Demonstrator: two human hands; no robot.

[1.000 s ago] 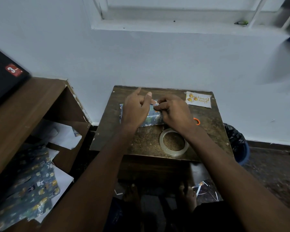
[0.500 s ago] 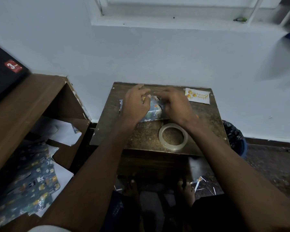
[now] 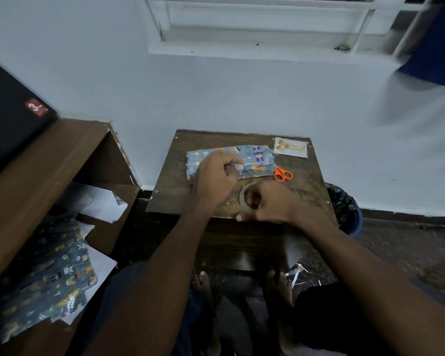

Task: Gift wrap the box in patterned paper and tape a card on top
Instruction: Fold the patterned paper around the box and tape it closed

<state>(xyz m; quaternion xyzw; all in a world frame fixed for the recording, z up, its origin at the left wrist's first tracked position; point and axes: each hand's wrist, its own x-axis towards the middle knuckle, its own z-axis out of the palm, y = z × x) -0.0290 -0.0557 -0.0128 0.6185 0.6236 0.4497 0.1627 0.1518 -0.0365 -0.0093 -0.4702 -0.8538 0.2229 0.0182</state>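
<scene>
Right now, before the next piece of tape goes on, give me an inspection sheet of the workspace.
Surface: small wooden table, worn top.
Job's things: wrapped box lying flat; card at far right corner, not yet taped; tape roll near front edge.
Clutter: orange scissors beside the box.
Hands: left hand pinches the paper seam; right hand grips the tape roll.
Cables: nothing seen.
Surroundings: spare patterned paper on left shelf; bin at right.

A black box [image 3: 8, 116] with a red label lies on the wooden shelf unit [image 3: 49, 160]. A bin [image 3: 344, 209] lined with a black bag stands right of the bench [image 3: 170, 186]. Above is a white window frame [image 3: 254, 27].
</scene>
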